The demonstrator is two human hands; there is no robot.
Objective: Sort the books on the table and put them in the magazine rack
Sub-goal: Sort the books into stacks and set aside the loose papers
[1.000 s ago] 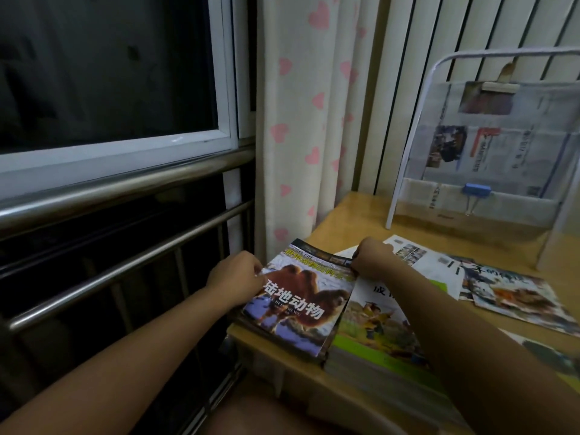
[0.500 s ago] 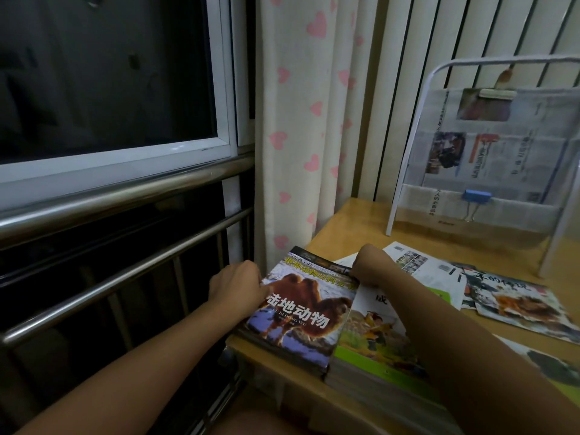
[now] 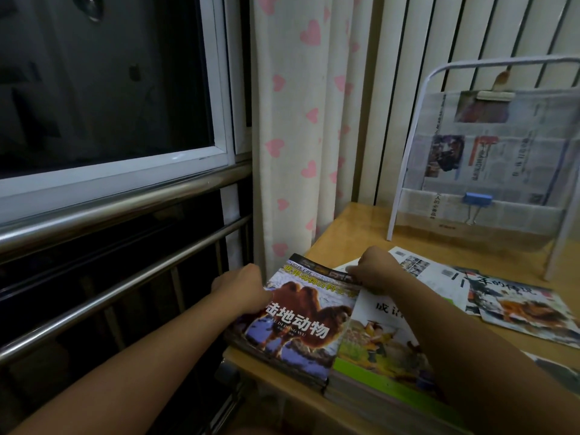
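Nearest the camera, two stacks lie side by side at the near left corner of the table (image 3: 351,221). The camel book (image 3: 298,321) tops the left stack, which overhangs the table edge slightly. The green book (image 3: 379,346) tops the right stack, partly covered by the right forearm.

The left hand (image 3: 241,288) grips the left edge of the camel book, fingers curled round it. The right hand (image 3: 375,271) pinches the far right corner of the same book, where it meets the green book.

Beyond the stacks, loose magazines (image 3: 514,306) lie flat on the table, overlapping one another. A white booklet (image 3: 420,266) lies just past the right hand.

At the far end stands the rack (image 3: 417,114), a white frame lined with newspaper. A blue clip (image 3: 477,198) holds the lower pocket; a second clip sits near the top. No book shows in either pocket.

Step in hand, as judged: squaring or lifting the camel book stack with both hands. Racking has not begun.

The next move calls for a firm two-handed lift and a carry over the loose magazines. The stack must then be tipped upright to enter a pocket.
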